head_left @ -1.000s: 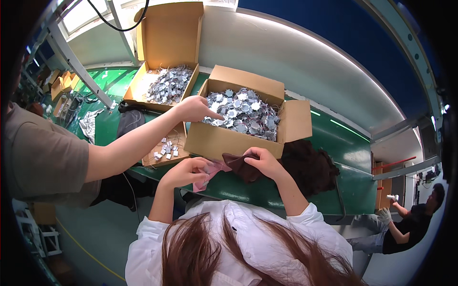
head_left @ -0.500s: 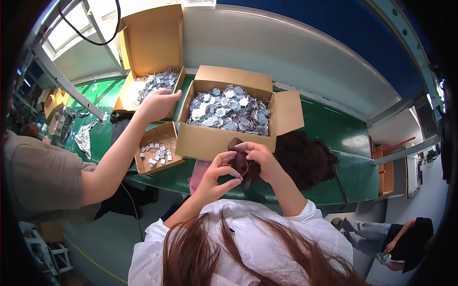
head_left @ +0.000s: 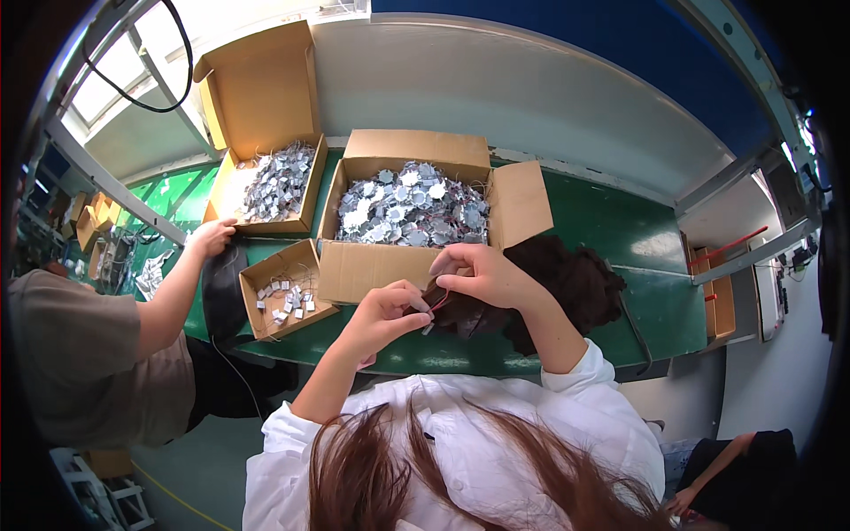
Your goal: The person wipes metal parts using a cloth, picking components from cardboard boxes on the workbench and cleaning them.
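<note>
Thin red wires (head_left: 440, 302) run between my two hands, above the near edge of the green table. My left hand (head_left: 386, 320) is closed, its thumb and fingertips pinching the wires near a small pale end. My right hand (head_left: 485, 280) is also closed, thumb against fingers, on the edge of a dark brown cloth (head_left: 474, 319) that hangs below it. Its palm side is partly hidden. A larger heap of dark brown cloth (head_left: 575, 296) lies to the right. Just beyond my hands stands an open cardboard box (head_left: 376, 273) full of silvery, scallop-edged pieces with wires (head_left: 412, 208).
At left, a co-worker's hand (head_left: 212, 237) touches an open carton (head_left: 266, 228) of small grey wired parts. A shallow cardboard tray (head_left: 266, 329) holds several white blocks. Beside it lies a black item (head_left: 223, 288). A metal frame post (head_left: 106, 181) rises at left; another person (head_left: 744, 478) is at lower right.
My hands have shifted slightly left, and the dark cloth has dropped beneath my right hand. The co-worker's hand has moved from over the carton to its near left corner. The view has shifted slightly.
</note>
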Motion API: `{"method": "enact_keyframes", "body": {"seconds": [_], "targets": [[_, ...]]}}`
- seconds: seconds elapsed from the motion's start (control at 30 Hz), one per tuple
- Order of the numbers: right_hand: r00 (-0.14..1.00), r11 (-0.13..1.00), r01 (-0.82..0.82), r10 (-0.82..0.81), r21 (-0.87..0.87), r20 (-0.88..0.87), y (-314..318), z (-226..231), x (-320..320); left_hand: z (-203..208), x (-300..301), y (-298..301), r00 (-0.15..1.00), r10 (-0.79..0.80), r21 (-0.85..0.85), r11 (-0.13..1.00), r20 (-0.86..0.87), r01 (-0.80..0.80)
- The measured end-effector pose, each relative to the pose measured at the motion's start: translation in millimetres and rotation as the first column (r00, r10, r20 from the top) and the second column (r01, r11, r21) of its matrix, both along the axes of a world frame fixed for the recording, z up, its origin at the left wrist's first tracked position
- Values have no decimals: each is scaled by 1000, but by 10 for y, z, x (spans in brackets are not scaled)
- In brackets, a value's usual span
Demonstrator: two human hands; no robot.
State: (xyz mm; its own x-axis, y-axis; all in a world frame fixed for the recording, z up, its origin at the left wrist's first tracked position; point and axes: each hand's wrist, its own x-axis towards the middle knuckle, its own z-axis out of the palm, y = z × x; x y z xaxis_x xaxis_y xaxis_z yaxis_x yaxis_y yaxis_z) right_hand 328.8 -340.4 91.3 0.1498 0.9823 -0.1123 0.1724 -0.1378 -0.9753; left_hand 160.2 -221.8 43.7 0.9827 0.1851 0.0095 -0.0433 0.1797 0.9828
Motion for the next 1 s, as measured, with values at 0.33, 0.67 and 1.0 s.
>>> {"method": "enact_keyframes", "body": {"seconds": [0.33,0.67,1.0], "targets": [[971,960,-237,229,149,67,-33,246,268,488,204,250,991,-100,-228,966,84,117],[624,986,-25,145,165,-768,-157,74,151,861,379,226,987,37,-154,988,157,-13],[897,950,115,27,291,-442,-32,-147,-287,989,329,93,953,150,71,982,262,-174]]}}
